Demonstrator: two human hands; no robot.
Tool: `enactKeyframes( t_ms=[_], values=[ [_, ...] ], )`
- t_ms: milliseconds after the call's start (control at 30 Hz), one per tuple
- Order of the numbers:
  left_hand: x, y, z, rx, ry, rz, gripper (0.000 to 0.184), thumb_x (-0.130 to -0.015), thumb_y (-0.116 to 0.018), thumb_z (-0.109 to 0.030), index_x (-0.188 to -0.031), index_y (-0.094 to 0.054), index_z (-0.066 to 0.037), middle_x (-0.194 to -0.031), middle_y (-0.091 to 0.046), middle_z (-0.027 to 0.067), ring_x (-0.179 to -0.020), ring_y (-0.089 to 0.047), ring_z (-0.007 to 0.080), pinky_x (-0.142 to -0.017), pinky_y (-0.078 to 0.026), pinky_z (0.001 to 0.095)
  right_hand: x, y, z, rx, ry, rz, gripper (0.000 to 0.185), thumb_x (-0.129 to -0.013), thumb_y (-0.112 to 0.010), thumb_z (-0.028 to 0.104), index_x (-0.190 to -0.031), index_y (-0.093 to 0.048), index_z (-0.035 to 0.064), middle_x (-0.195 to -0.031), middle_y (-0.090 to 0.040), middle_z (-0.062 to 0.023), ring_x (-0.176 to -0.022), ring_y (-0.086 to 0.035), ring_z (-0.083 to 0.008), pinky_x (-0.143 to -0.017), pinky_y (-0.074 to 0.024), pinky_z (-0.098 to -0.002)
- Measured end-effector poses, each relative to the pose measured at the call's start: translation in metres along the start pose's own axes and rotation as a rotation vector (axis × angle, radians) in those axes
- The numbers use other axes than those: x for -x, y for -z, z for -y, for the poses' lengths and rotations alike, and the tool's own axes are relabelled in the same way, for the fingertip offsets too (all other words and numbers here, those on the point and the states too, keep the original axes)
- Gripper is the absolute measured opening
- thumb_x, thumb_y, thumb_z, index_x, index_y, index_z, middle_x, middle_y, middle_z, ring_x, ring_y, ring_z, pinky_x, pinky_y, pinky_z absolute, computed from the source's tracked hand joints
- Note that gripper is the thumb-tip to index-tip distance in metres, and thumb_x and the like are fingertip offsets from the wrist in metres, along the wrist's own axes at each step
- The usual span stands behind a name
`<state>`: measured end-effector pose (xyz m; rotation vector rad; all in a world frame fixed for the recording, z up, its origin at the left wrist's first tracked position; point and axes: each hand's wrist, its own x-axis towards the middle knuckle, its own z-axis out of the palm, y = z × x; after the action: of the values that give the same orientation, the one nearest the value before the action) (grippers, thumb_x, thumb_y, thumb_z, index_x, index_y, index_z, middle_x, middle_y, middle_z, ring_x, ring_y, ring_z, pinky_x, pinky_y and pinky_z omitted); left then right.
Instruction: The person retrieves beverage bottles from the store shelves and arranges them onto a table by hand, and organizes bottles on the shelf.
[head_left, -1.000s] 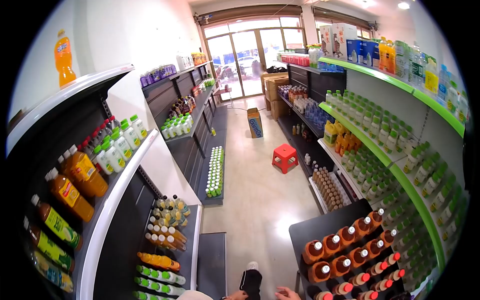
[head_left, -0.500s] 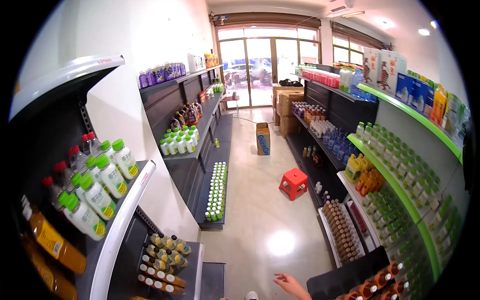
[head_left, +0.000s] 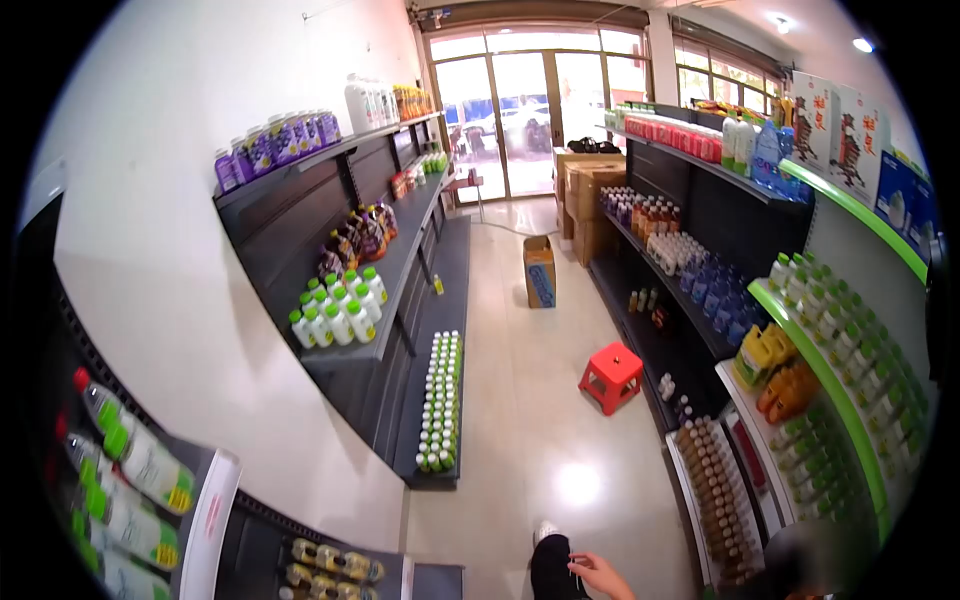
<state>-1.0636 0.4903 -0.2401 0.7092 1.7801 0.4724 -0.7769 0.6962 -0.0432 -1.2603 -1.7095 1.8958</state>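
Note:
My right hand [head_left: 598, 577] hangs low at the bottom of the view, beside my black trouser leg [head_left: 551, 568]. Its fingers are loosely bent and apart, and I see nothing gripped in them. A thin white cord [head_left: 573, 570] shows at the fingertips, seemingly part of the trousers. One white shoe [head_left: 546, 528] is on the pale floor ahead of me. My left hand is out of view. Closest on the right are brown-capped bottles [head_left: 712, 490] on a low shelf; green-capped white bottles [head_left: 140, 525] stand on the near left shelf.
A red stool [head_left: 613, 372] stands right of the aisle's middle, with an open cardboard box [head_left: 540, 275] farther along. Stocked shelves line both sides, including rows of white bottles [head_left: 438, 400] low on the left. Stacked cartons [head_left: 592, 205] and glass doors [head_left: 520, 120] are at the far end.
My view has moved forward along the aisle; the near left shelf and stool sit closer or lower. My leg has come into view, and my right hand's fingers are more bent than before.

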Motion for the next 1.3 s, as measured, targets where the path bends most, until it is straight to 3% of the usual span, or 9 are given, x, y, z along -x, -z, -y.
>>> enactKeyframes(
  t_ms=[200,233,300,367,633,833,1000,1100,1300],
  values=[
    [-0.105,0.087,-0.058,-0.268,-0.151,0.255,0.035,-0.091,-0.061,-0.037,-0.111,-0.07,-0.01,-0.09,-0.071,0.0068,-0.075,-0.064,0.0149,-0.064,-0.05,0.0302,-0.186,0.077,0.037,0.367,0.19,-0.124,0.04,-0.091,-0.069,0.027,-0.123,-0.061,0.0038,-0.103,-0.07,-0.0142,-0.091,-0.064,-0.0165,-0.08,-0.0515,-0.0307],
    [-0.127,0.107,-0.075,-0.314,-0.269,0.305,0.036,-0.091,-0.061,-0.038,-0.112,-0.07,-0.01,-0.089,-0.071,0.0061,-0.074,-0.064,0.0142,-0.063,-0.05,0.0297,-0.183,0.081,0.125,0.177,0.188,-0.079,0.038,-0.092,-0.069,0.026,-0.122,-0.062,0.0052,-0.104,-0.07,-0.0141,-0.091,-0.065,-0.0167,-0.078,-0.0515,-0.0306],
    [-0.168,0.152,-0.138,0.113,0.085,-0.062,0.039,-0.09,-0.062,-0.038,-0.113,-0.07,-0.008,-0.088,-0.071,0.0086,-0.075,-0.065,0.0148,-0.064,-0.051,0.0301,-0.232,0.091,0.181,0.114,0.262,-0.159,0.036,-0.092,-0.067,0.025,-0.123,-0.062,0.0065,-0.104,-0.071,-0.0131,-0.09,-0.066,-0.0187,-0.078,-0.0524,-0.0311],
    [-0.214,0.206,-0.187,-0.169,-0.253,-0.276,0.039,-0.091,-0.061,-0.034,-0.116,-0.068,-0.005,-0.089,-0.071,0.0085,-0.078,-0.064,0.0145,-0.069,-0.051,0.0302,-0.28,0.104,0.194,0.149,0.24,-0.222,0.038,-0.092,-0.068,0.027,-0.124,-0.061,0.0077,-0.105,-0.072,-0.0141,-0.09,-0.068,-0.0213,-0.079,-0.0539,-0.0326],
    [-0.206,0.322,-0.461,0.373,-0.572,-0.422,0.029,-0.1,-0.057,-0.023,-0.122,-0.063,-0.005,-0.107,-0.069,0.004,-0.093,-0.062,0.0104,-0.078,-0.048,0.0259,-0.424,0.085,0.24,0.073,0.185,-0.018,0.03,-0.092,-0.068,0.02,-0.119,-0.066,0.0075,-0.105,-0.072,-0.0095,-0.086,-0.067,-0.0152,-0.079,-0.0531,-0.0297],
    [-0.265,0.415,-0.517,0.515,-0.568,-0.493,0.027,-0.098,-0.058,-0.014,-0.122,-0.062,-0.001,-0.118,-0.067,0.008,-0.109,-0.062,0.0153,-0.094,-0.049,0.0292,-0.548,0.053,0.308,0.056,0.243,-0.005,0.025,-0.09,-0.07,0.015,-0.115,-0.07,0.0082,-0.101,-0.073,-0.0054,-0.087,-0.067,-0.014,-0.079,-0.0525,-0.0288],
    [-0.337,0.539,-0.571,0.709,-0.606,-0.574,0.032,-0.097,-0.061,-0.012,-0.127,-0.058,-0.002,-0.123,-0.063,0.0083,-0.114,-0.059,0.0165,-0.099,-0.046,0.03,-0.711,0.039,0.348,-0.262,0.305,-0.011,0.025,-0.08,-0.077,-0.002,-0.075,-0.053,0.0047,-0.088,-0.071,-0.0101,-0.085,-0.069,-0.0178,-0.078,-0.0572,-0.0318],
    [-0.332,0.611,-0.626,0.719,-0.632,-0.678,0.039,-0.095,-0.061,-0.012,-0.133,-0.053,-0.005,-0.132,-0.057,0.0085,-0.117,-0.055,0.019,-0.098,-0.045,0.0327,-0.755,0.02,0.461,0.068,0.282,0.02,0.021,-0.083,-0.074,0.0,-0.074,-0.055,0.0027,-0.086,-0.07,-0.0084,-0.084,-0.069,-0.0148,-0.077,-0.0562,-0.0289],
    [-0.335,0.7,-0.686,0.854,-0.707,-0.913,0.051,-0.095,-0.06,-0.012,-0.142,-0.042,-0.006,-0.149,-0.039,0.0149,-0.133,-0.043,0.026,-0.108,-0.037,0.0371,-0.902,-0.053,0.533,0.01,0.439,0.358,0.015,-0.089,-0.065,-0.002,-0.076,-0.061,0.0012,-0.086,-0.071,-0.0084,-0.085,-0.068,-0.0148,-0.079,-0.0544,-0.0282]
  ],
)
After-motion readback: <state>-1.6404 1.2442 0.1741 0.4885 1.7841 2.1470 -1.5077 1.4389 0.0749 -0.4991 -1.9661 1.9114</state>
